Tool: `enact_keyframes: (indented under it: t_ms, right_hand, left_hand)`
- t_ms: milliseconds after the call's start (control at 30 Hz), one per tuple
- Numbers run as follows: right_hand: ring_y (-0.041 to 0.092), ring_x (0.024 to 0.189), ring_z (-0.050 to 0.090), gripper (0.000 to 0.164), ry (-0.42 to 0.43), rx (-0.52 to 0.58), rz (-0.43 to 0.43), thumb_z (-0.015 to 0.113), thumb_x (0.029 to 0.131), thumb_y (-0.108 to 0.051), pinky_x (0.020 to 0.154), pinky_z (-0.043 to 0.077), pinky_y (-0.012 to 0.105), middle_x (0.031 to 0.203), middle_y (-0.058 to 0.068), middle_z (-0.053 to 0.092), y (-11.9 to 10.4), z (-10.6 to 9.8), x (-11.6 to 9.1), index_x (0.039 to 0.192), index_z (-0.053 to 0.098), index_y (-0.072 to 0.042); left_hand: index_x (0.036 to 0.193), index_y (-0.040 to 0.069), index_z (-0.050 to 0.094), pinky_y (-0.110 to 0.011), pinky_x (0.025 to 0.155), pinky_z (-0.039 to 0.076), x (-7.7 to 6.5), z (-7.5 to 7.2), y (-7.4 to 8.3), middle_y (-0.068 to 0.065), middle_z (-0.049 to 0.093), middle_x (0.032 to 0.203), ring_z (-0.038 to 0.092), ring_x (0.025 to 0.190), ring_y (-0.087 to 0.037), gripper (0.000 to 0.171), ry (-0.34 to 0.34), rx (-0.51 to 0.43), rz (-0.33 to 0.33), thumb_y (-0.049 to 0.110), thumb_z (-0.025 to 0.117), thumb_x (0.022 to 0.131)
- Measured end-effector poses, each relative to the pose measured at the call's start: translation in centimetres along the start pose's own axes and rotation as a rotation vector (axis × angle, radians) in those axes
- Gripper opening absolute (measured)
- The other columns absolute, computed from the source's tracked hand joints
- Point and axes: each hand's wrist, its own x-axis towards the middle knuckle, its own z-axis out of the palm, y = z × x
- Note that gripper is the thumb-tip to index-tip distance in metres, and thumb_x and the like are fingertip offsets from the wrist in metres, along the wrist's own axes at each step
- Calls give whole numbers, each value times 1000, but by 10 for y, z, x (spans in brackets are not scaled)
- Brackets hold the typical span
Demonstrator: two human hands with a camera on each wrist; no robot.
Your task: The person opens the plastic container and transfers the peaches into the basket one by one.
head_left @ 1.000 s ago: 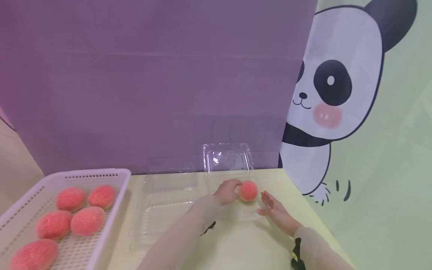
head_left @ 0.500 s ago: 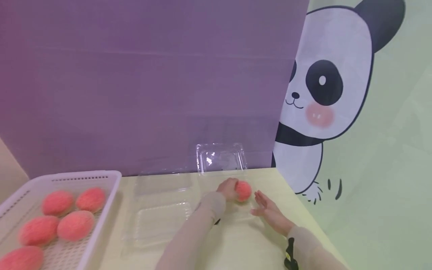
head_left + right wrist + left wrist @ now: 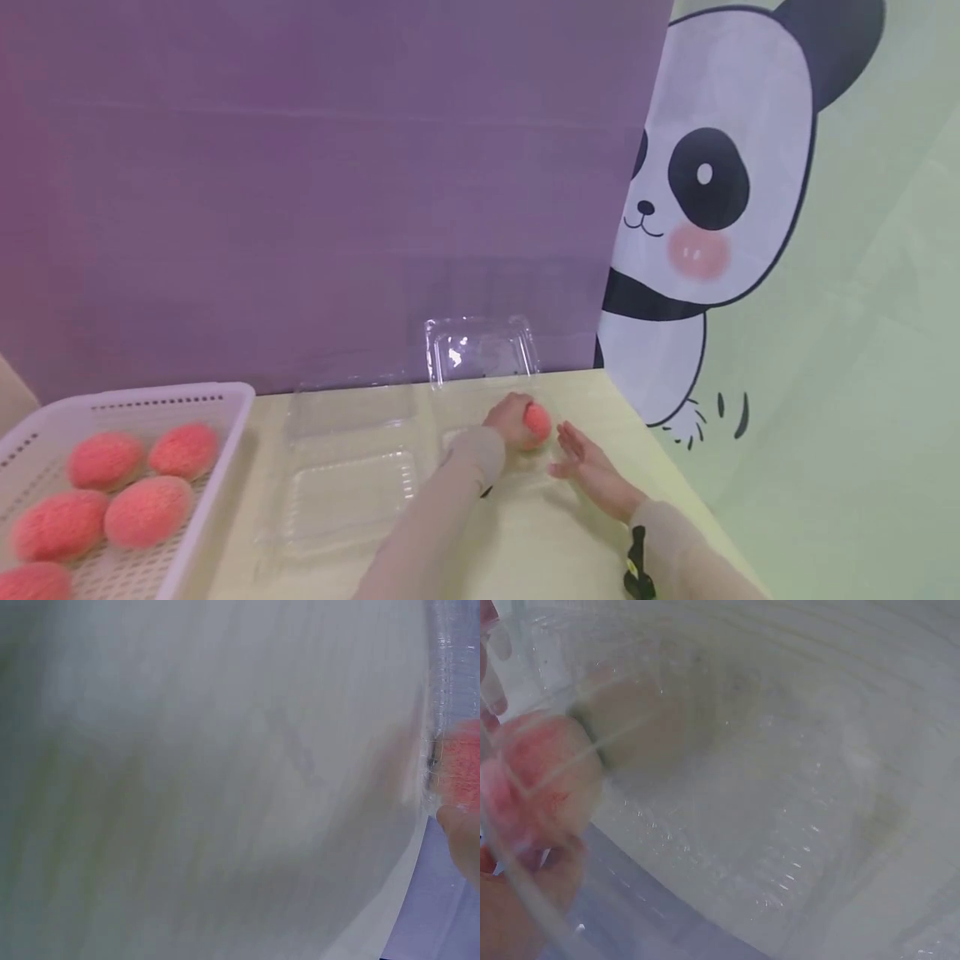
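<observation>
My left hand (image 3: 510,419) grips a red, fuzzy-looking peach (image 3: 537,426) inside a hinged clear plastic box, its lid (image 3: 482,348) standing raised behind. In the left wrist view the peach (image 3: 551,776) shows a pale cream side, with fingers above it and the thumb below. Just right of the box, my right hand (image 3: 596,477) is held with straight fingers, palm facing the peach and apart from it. The right wrist view catches a fingertip (image 3: 461,840) and part of the peach (image 3: 461,765) at its right edge.
A white perforated basket (image 3: 238,442) with several more peaches (image 3: 148,512) stands on the left. Between it and the left arm lies a second clear plastic box (image 3: 348,492), opened out on the pale table (image 3: 540,550). A purple cloth (image 3: 337,192) hangs behind the table.
The left hand has brought the peach slightly left and its fingers now cover more of it. The right hand keeps its pose near the box. The head view has turned a little right.
</observation>
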Motion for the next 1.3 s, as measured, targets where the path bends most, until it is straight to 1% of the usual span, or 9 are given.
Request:
enact_keyframes:
  t_ms: [67,233,367,533,700,967,1167,1300]
  right_hand:
    - [31,140,13,87,-6,-1,7,64,81,-14,111,16,51,153,13,14,-2,-1,0,147,8,-6]
    - [29,140,12,90,-16,41,20,66,80,-15,111,16,51,153,11,12,-1,-2,0,147,7,-8]
    - [29,140,11,93,-35,67,0,68,78,-16,112,16,48,154,11,11,1,0,-1,147,7,-7]
    - [28,141,11,94,-32,45,18,68,78,-20,112,17,49,154,9,10,0,2,1,147,6,-8]
    - [27,141,11,92,-6,33,44,68,78,-20,112,18,49,154,7,11,-1,1,2,148,8,-10]
    - [29,140,12,92,9,45,9,68,77,-14,112,16,48,153,12,11,-3,-1,-2,147,8,-6]
    - [29,140,12,92,-2,50,15,68,77,-14,112,17,48,154,10,11,-1,0,-1,147,9,-8]
    - [29,140,12,94,-4,47,13,68,76,-16,112,16,50,154,10,11,-1,0,-1,147,8,-8]
  left_hand:
    - [128,9,51,-42,96,44,0,2,0,-8,56,121,55,108,-25,67,-10,-6,-14,8,77,66]
    - [128,13,50,-39,89,48,-2,12,1,-5,58,116,56,100,-21,68,-78,8,-34,18,77,66]
    - [127,10,52,-36,85,50,-3,21,-2,-7,59,112,57,96,-21,67,-91,54,-6,23,77,66]
    - [122,8,54,-33,82,50,-5,24,-1,-9,59,106,57,92,-21,62,-51,88,21,24,77,67]
    - [117,6,56,-33,80,50,-6,27,3,-9,59,100,57,88,-21,58,-13,82,36,22,78,66]
    - [115,4,57,-34,82,50,-11,29,12,-11,59,98,56,89,-23,52,-2,39,10,21,74,69]
    - [117,6,56,-38,83,50,-15,26,15,-11,57,101,55,92,-24,58,5,36,-36,24,78,66]
    - [118,6,55,-38,80,50,-16,23,18,-12,55,101,54,91,-25,61,33,47,-35,25,79,64]
